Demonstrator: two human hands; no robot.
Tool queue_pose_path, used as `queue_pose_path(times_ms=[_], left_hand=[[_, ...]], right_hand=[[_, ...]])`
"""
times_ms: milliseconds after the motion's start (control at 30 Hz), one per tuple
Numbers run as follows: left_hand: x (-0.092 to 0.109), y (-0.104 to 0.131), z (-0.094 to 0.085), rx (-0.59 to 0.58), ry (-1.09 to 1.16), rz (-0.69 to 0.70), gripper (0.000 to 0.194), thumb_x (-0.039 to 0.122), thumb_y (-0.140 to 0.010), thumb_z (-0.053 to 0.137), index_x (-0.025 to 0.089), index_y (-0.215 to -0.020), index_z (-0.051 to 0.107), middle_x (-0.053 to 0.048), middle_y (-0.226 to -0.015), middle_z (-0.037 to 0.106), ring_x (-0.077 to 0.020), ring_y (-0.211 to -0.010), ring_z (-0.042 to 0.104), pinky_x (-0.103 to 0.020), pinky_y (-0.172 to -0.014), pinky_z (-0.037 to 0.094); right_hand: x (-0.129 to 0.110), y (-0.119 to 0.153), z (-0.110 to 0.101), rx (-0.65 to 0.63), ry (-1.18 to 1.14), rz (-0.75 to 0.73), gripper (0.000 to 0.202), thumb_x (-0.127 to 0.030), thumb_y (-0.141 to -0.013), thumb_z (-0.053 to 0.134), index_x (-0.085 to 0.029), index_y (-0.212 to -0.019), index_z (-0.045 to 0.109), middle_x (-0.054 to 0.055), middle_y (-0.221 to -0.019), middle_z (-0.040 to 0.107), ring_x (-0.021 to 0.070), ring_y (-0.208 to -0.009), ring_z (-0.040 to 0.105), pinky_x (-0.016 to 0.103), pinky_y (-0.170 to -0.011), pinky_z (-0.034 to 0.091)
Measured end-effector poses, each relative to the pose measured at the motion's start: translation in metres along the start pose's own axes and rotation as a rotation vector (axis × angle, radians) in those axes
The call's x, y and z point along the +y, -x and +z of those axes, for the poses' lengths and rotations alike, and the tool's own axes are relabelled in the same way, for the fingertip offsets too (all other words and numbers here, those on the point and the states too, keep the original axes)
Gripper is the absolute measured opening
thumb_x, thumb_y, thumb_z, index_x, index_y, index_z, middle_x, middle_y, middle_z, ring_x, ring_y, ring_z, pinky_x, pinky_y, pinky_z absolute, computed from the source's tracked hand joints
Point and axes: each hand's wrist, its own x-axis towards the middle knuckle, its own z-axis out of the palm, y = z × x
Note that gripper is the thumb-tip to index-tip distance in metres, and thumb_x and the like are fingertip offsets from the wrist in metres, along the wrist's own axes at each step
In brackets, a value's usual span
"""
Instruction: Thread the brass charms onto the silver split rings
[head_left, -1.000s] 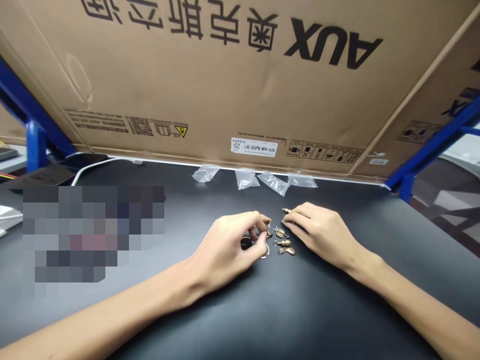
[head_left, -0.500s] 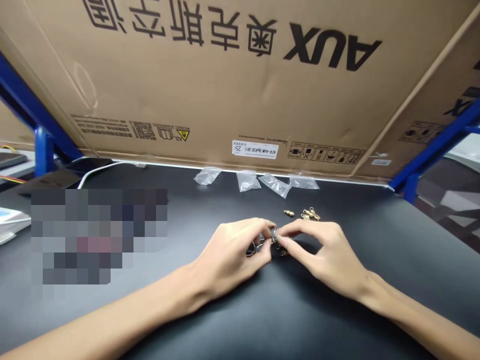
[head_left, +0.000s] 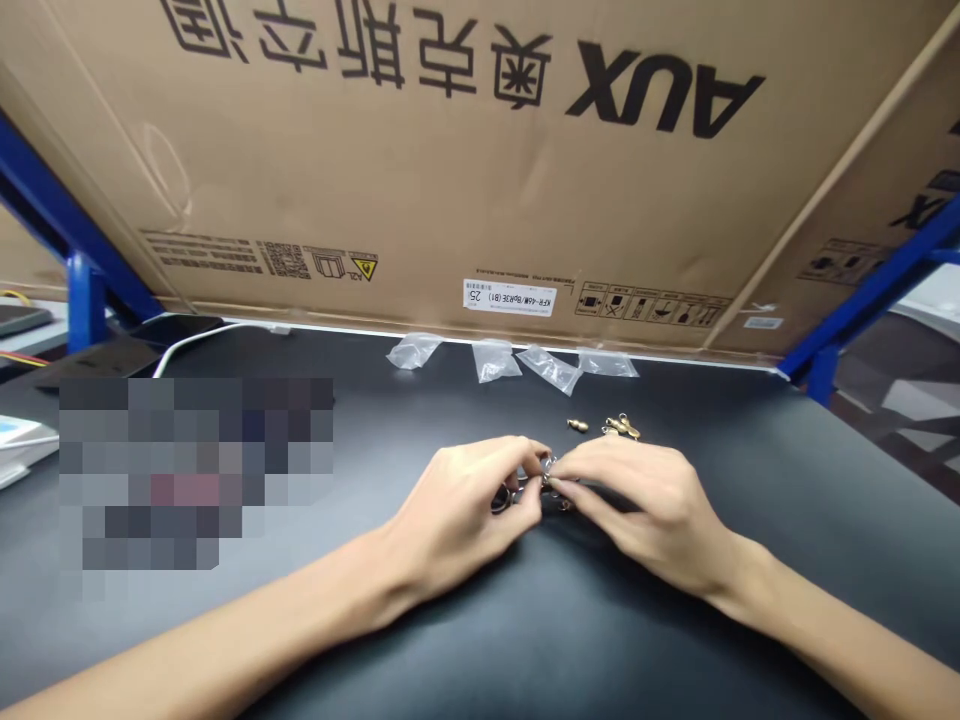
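Near the middle of the black table, my left hand point(head_left: 480, 500) pinches a metal ring point(head_left: 501, 498), part of which shows between its thumb and fingers. My right hand point(head_left: 652, 505) meets it from the right, thumb and forefinger pressed together on small metal parts point(head_left: 550, 478) at the left fingertips. Their exact shape is too small to tell. Just beyond the right hand lie a gold-coloured gourd-shaped charm point(head_left: 578, 426) and a small cluster of gold-coloured pieces point(head_left: 621, 427), partly behind the knuckles. More small gold bits point(head_left: 565, 506) show under the right fingers.
Several clear plastic bags point(head_left: 496, 361) lie along the back edge of the black table point(head_left: 480, 640). A large cardboard box point(head_left: 450, 180) stands behind, between blue metal supports point(head_left: 88, 305). A white cable point(head_left: 202, 335) runs at back left, above a pixelated patch.
My right hand's fingers have closed in and shifted slightly, with thumb and forefinger nearer together at the metal parts. My left hand has hardly moved.
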Motion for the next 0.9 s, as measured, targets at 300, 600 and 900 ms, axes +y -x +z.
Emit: queue_pose_path(times_ms=[300,600,900], left_hand=[[0.001,-0.001,0.000,0.039,-0.030,0.035,0.009,0.012,-0.086,0.054,0.019,-0.083,0.059,0.000,-0.100,0.075,-0.0040,-0.045,0.041,-0.020,-0.052,0.044],[0.001,-0.002,-0.003,0.024,-0.040,0.031,0.009,0.012,-0.086,0.053,0.019,-0.084,0.059,0.000,-0.096,0.074,-0.0040,-0.044,0.039,-0.019,-0.050,0.042],[0.002,-0.001,-0.003,0.022,-0.013,0.017,0.010,0.012,-0.086,0.054,0.019,-0.084,0.060,0.000,-0.097,0.074,-0.0066,-0.055,0.052,-0.020,-0.054,0.042]], right_hand=[[0.058,0.001,-0.004,-0.207,0.413,0.130,0.025,-0.027,-0.098,0.053,-0.021,-0.117,0.069,0.007,-0.116,0.073,0.0248,-0.110,0.065,0.044,-0.097,0.049],[0.035,-0.003,-0.005,-0.206,0.374,0.204,0.015,-0.022,-0.093,0.056,-0.020,-0.092,0.070,0.004,-0.088,0.075,0.0201,-0.079,0.068,0.039,-0.085,0.048],[0.006,-0.008,-0.007,-0.088,-0.044,0.453,0.011,-0.028,-0.090,0.062,-0.022,-0.083,0.069,0.000,-0.081,0.072,0.0160,-0.073,0.066,0.028,-0.070,0.049]])
